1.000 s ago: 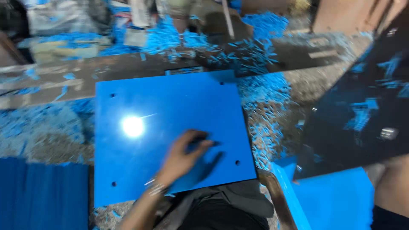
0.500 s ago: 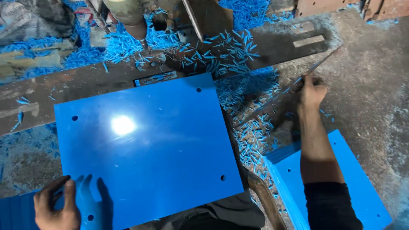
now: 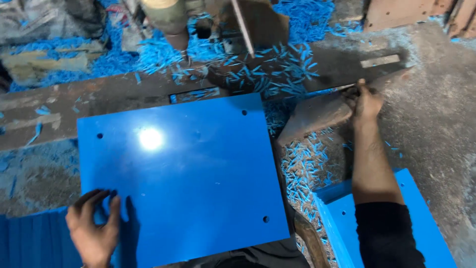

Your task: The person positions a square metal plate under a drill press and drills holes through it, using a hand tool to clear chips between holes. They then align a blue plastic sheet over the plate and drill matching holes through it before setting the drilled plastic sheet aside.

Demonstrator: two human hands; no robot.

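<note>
While my left hand (image 3: 93,229) lies open, fingers spread flat on the near-left corner of the glossy blue square plastic panel (image 3: 188,173) to pin it on the bench, my right hand (image 3: 365,101) grips the dull grey metal lever (image 3: 317,113) amid blue shavings (image 3: 302,164).

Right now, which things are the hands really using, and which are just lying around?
In use:
left hand pressing on the big blue sheet
right hand gripping the grey metal plate

Lying about:
blue shavings
stacked blue sheets
rusty bar
</note>
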